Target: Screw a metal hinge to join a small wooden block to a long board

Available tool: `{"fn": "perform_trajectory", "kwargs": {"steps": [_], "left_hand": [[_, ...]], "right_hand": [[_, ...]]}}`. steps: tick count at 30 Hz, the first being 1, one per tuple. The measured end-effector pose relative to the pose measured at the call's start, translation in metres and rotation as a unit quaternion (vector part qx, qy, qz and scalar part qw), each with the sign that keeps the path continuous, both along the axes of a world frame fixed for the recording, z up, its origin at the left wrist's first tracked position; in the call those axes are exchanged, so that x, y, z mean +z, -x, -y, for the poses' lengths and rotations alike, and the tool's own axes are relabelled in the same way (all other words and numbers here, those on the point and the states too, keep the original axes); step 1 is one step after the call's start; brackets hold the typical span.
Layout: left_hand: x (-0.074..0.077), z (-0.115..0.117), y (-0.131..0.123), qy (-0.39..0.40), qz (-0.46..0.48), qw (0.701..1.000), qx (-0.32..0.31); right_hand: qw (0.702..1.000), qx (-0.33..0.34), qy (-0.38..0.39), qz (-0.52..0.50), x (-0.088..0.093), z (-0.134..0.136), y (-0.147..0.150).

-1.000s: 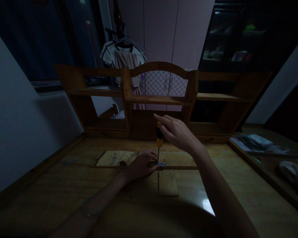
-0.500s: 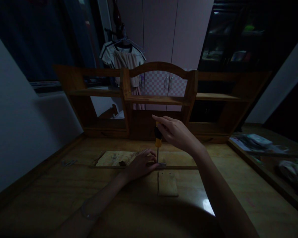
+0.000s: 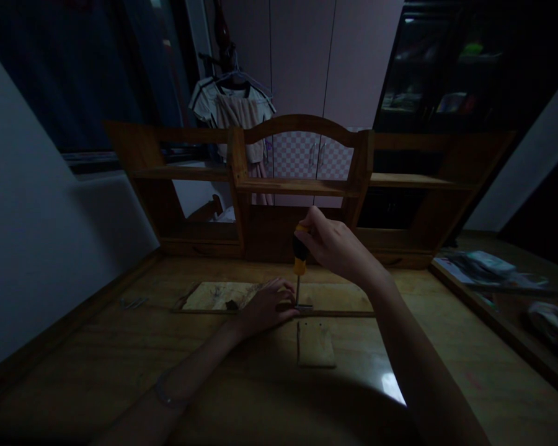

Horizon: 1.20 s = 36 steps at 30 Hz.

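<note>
My right hand (image 3: 337, 244) is wrapped around the black and yellow handle of a screwdriver (image 3: 300, 251). The screwdriver stands almost upright, its tip down on a small flat metal piece (image 3: 305, 306). That piece lies at the front edge of a long wooden board (image 3: 339, 298). Thumb and fingers of my left hand (image 3: 270, 305) are closed at the metal piece's left end, with the hand resting on the board. Just in front lies a small square wooden board (image 3: 316, 345) with two dark holes near its far edge. Whether a screw sits under the tip is too small to tell.
Everything lies on a varnished wooden desk (image 3: 204, 378). A wooden shelf unit (image 3: 302, 188) stands along its back. To the left are some small thin metal items (image 3: 133, 303). Papers and bags (image 3: 488, 266) lie beyond the desk's raised right edge.
My right hand has turned on the screwdriver handle: the index finger, stretched out before, is now curled over the top. My left hand stays in place at the metal piece.
</note>
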<state>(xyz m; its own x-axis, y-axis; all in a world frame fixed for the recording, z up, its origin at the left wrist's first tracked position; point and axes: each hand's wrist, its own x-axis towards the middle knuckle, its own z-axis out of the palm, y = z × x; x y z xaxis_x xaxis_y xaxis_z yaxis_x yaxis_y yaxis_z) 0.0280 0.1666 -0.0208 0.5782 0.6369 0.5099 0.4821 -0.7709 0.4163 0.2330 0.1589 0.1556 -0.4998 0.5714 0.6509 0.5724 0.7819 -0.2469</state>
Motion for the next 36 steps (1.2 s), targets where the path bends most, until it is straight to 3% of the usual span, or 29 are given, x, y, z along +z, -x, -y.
{"fn": "perform_trajectory", "kwargs": {"steps": [5,11,21,36], "left_hand": [[0.001,0.001,-0.001,0.001,-0.010,1.000,0.007],[-0.001,0.000,0.000,-0.004,-0.005,1.000,0.004],[0.001,0.000,-0.001,-0.005,-0.012,1.000,0.014],[-0.001,0.000,-0.001,-0.013,0.000,1.000,0.006]], "right_hand": [[0.999,0.037,0.001,-0.003,0.006,0.004,-0.002],[0.999,0.035,-0.004,-0.006,0.004,0.001,-0.003],[0.998,-0.038,-0.050,0.010,-0.002,-0.006,-0.001],[1.000,0.023,-0.021,0.003,0.002,0.000,0.001]]}}
